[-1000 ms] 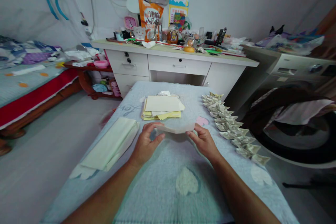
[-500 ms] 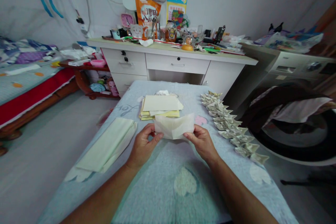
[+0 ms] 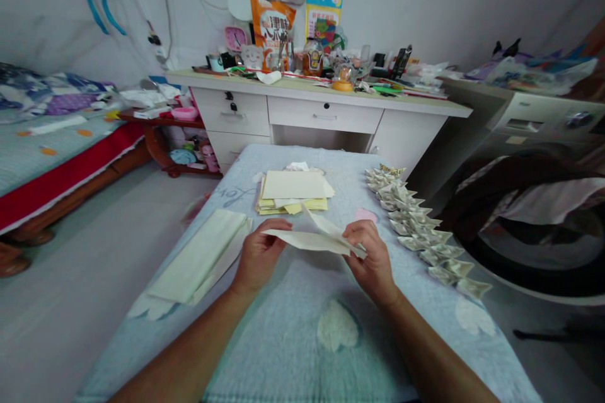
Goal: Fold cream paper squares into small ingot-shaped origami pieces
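A folded sheet of pale paper (image 3: 312, 241) is held up above the cloth between my hands, its two layers spread apart on the left. My right hand (image 3: 371, 255) pinches its right end, thumb below and fingers on top. At the left end, my left hand (image 3: 265, 252) has its curled fingers and thumb on the edge of the lower layer. Just beyond lies a stack of cream and yellow paper (image 3: 295, 186). Left of my left hand rests a folded pale green bundle of paper sheets (image 3: 201, 258). Folded paper boats (image 3: 411, 220) stand in rows on the right.
A pale blue patterned cloth (image 3: 293, 340) covers the table. Behind it stands a white desk (image 3: 326, 116) crowded with a jar, a clock and an orange snack bag (image 3: 271, 31). A washing machine (image 3: 529, 132) is at right, a bed (image 3: 61, 151) at left.
The paper has been tipped from facing me to nearly edge-on, and its layers have parted. My right hand has shifted to grip the right end. The view has moved slightly.
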`<state>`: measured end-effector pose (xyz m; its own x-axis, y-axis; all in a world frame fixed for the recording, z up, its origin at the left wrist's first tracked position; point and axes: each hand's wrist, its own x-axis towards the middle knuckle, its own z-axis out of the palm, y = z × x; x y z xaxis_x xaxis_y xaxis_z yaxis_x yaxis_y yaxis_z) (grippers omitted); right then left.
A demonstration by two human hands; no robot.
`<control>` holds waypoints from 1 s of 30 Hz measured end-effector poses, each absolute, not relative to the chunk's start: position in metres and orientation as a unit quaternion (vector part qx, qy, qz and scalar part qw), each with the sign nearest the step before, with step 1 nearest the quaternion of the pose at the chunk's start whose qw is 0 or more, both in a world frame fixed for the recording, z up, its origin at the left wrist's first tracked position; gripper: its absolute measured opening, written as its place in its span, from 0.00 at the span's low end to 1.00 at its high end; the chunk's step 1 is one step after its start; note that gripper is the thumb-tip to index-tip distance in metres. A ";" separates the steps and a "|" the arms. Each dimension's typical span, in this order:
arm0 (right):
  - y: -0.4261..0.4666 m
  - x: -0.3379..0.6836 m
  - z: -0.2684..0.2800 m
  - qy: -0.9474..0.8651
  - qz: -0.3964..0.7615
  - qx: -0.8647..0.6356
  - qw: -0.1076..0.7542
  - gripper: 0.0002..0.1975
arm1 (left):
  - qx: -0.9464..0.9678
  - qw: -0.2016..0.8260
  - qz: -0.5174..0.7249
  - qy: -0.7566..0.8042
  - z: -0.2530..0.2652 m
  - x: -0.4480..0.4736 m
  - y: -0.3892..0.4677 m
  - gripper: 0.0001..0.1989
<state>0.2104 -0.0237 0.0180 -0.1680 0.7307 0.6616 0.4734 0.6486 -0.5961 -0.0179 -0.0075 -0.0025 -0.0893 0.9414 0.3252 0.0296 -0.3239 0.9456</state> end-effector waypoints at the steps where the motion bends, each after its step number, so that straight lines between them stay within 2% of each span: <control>1: -0.024 0.210 0.018 -0.762 0.104 -0.391 0.506 0.04 | 0.541 0.403 0.599 0.431 -0.002 -0.018 -0.008 0.06; 4: -0.021 0.209 0.012 -0.764 0.070 -0.389 0.510 0.06 | 0.486 0.469 0.610 0.414 0.001 -0.018 -0.008 0.10; 7: -0.015 0.213 0.005 -0.726 0.092 -0.424 0.533 0.07 | 0.447 0.497 0.616 0.415 0.002 -0.017 -0.008 0.11; 13: -0.008 0.226 0.006 -0.562 0.219 -0.472 0.643 0.08 | 0.507 0.413 0.625 0.427 -0.002 -0.021 -0.006 0.09; 15: -0.006 0.229 0.007 -0.517 0.268 -0.481 0.656 0.10 | 0.516 0.393 0.604 0.464 -0.004 -0.023 -0.005 0.06; 19: 0.000 0.233 0.001 -0.446 0.307 -0.522 0.658 0.14 | 0.490 0.386 0.601 0.500 -0.004 -0.023 -0.004 0.11; 21: 0.004 0.235 -0.005 -0.413 0.352 -0.530 0.652 0.19 | 0.455 0.407 0.624 0.488 -0.003 -0.022 -0.002 0.13; 25: 0.012 0.239 -0.021 -0.410 0.412 -0.528 0.619 0.22 | 0.359 0.463 0.669 0.458 -0.005 -0.025 0.006 0.12; 27: 0.015 0.242 -0.025 -0.456 0.391 -0.535 0.594 0.23 | 0.338 0.468 0.680 0.453 -0.007 -0.028 0.010 0.12; 30: 0.018 0.246 -0.029 -0.553 0.289 -0.563 0.542 0.27 | 0.329 0.457 0.692 0.452 -0.010 -0.033 0.014 0.13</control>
